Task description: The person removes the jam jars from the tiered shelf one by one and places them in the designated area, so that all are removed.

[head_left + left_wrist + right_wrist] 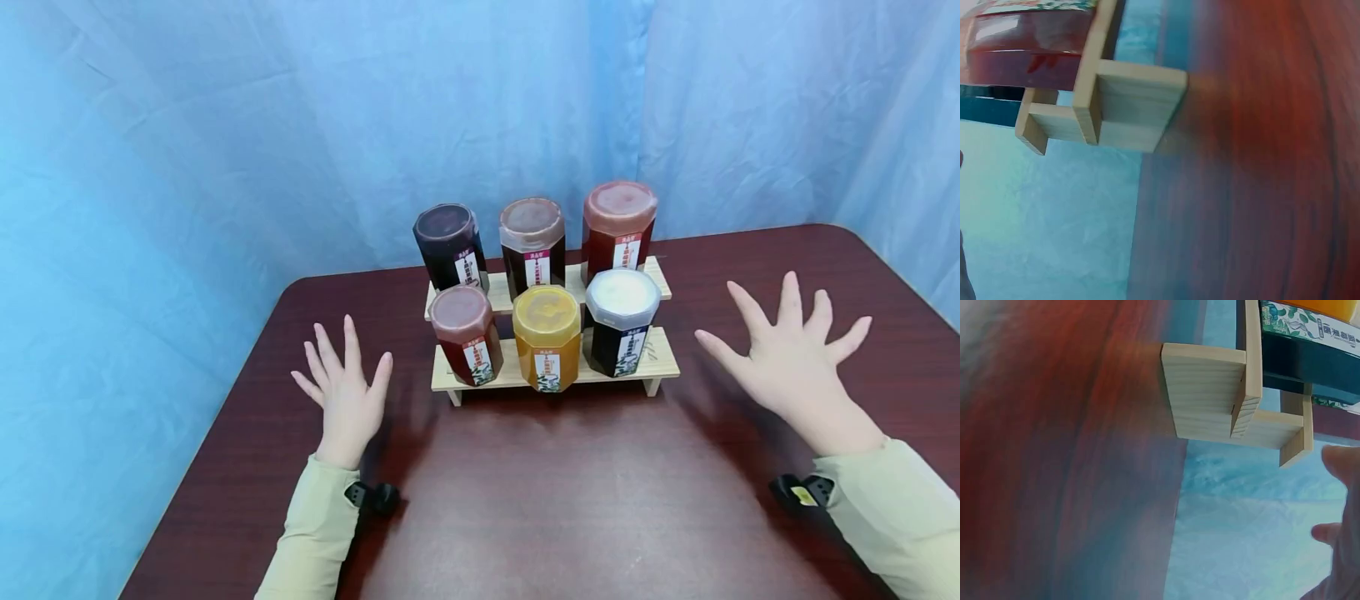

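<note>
My left hand [348, 408], fingers spread, hovers left of a two-step wooden rack [663, 358] and holds nothing. To the rack's right, my right hand [798, 367] is likewise spread wide and touches no jar. On the lower step stand a red jar [467, 337], a yellow jar [547, 337] and a dark jar with a white lid [621, 321]. The upper step bears a dark purple jar [450, 246], a dark brown jar [532, 246] and a taller red jar [618, 229]. Labels face me. In the right wrist view, a few fingertips [1341, 464] show at the right edge.
A dark reddish wooden table [525, 500] lies under everything. Light blue curtains [360, 125] hang behind it and along the left. Each wrist wears a small black camera, on the left [375, 497] and on the right [798, 493].
</note>
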The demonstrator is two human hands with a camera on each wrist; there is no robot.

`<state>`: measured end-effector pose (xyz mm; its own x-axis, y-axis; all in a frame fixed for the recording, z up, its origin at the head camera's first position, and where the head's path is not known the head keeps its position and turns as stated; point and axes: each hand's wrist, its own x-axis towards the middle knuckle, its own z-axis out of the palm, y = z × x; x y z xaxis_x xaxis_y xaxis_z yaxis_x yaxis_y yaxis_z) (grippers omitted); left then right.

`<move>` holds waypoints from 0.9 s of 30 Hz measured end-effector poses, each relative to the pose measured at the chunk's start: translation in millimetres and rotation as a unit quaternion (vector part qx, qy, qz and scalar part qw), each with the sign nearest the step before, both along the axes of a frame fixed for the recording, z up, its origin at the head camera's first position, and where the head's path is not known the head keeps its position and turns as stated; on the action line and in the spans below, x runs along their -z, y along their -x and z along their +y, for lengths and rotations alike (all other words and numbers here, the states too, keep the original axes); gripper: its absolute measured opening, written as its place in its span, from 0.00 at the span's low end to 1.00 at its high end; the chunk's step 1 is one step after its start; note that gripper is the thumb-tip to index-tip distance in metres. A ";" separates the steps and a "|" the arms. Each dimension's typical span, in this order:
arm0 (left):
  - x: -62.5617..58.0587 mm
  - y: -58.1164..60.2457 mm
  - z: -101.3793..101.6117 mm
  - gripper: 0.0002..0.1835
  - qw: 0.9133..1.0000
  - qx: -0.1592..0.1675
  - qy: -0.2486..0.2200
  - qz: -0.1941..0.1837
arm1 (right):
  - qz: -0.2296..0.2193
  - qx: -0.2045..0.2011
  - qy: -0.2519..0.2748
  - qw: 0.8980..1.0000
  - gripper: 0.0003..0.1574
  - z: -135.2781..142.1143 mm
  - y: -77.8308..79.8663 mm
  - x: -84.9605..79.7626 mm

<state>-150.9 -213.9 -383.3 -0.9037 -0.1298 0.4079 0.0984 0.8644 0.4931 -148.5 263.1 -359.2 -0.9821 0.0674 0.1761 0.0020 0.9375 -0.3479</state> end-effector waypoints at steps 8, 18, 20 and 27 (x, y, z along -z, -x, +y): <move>-1.1 2.4 9.6 0.35 0.972 0.071 -0.222 -0.038 | 0.110 -0.053 0.119 0.985 0.41 -15.1 12.0 -13.9; 16.5 8.8 39.5 0.29 0.841 0.141 -0.506 -0.131 | 0.118 -0.102 0.272 0.950 0.40 -38.4 25.0 -30.5; 21.5 8.8 44.1 0.29 0.840 0.147 -0.503 -0.140 | 0.110 -0.108 0.290 0.944 0.40 -43.0 27.4 -32.7; 35.1 9.9 55.0 0.25 0.859 0.157 -0.462 -0.155 | 0.111 -0.123 0.322 0.932 0.40 -51.3 35.4 -37.4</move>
<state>-160.7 -158.9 -418.4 -1.0000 0.0011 -0.0053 -0.0052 0.0448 0.9990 -183.9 211.8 -321.7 -0.9260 0.0077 0.3775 -0.3240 0.4972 -0.8049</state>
